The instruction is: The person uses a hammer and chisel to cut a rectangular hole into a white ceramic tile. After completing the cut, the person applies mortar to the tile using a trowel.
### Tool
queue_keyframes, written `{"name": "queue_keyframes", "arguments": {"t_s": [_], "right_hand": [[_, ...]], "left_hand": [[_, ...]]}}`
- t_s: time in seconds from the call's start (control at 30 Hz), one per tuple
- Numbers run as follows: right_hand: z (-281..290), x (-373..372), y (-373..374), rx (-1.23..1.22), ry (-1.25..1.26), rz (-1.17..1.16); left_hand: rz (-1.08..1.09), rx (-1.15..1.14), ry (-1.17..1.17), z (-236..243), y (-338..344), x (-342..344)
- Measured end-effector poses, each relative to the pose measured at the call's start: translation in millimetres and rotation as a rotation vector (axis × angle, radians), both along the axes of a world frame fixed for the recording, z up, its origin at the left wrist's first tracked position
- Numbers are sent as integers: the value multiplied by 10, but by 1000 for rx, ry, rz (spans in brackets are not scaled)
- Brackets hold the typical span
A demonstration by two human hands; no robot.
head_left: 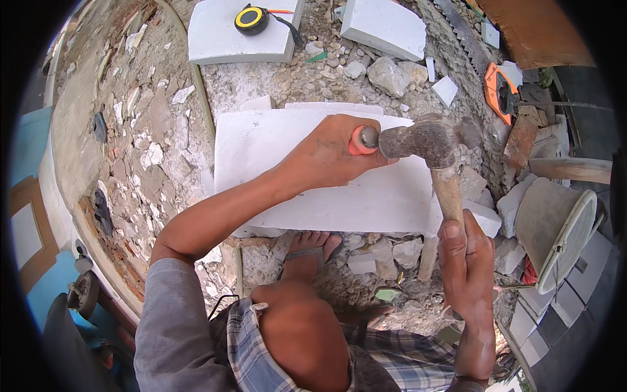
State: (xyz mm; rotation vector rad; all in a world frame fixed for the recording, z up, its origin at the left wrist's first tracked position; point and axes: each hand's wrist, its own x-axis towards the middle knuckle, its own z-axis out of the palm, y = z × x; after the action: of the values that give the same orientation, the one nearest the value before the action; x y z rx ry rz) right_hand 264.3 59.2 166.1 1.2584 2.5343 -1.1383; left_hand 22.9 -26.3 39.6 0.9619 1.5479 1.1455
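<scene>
A large white block [339, 209] lies flat on the rubble before me. My left hand [332, 149] is wrapped round an orange-handled chisel [364, 140] over the block's upper right part. Only the chisel's handle and round metal end show; its blade is hidden beneath the hand. My right hand [466, 264] grips the wooden handle of a hammer [434, 140]. The worn steel head is right beside the chisel's metal end; whether they touch I cannot tell.
Beyond the block, a yellow-and-black tape measure [251, 20] and an orange pencil [281, 11] rest on a white slab [215, 32]. An orange-handled saw [501, 95] is at the far right. Near it stand a bucket [555, 215] and several stones [388, 77]. My sandalled foot [310, 251] is close by.
</scene>
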Motion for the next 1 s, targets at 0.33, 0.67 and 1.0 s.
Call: {"name": "queue_keyframes", "arguments": {"t_s": [0.33, 0.67, 1.0], "right_hand": [[140, 161, -140, -104, 368, -542], [330, -243, 125, 6, 95, -181], [603, -189, 138, -7, 145, -181]], "left_hand": [[136, -79, 2, 256, 161, -103], [260, -109, -22, 150, -60, -31], [263, 115, -122, 150, -145, -79]]}}
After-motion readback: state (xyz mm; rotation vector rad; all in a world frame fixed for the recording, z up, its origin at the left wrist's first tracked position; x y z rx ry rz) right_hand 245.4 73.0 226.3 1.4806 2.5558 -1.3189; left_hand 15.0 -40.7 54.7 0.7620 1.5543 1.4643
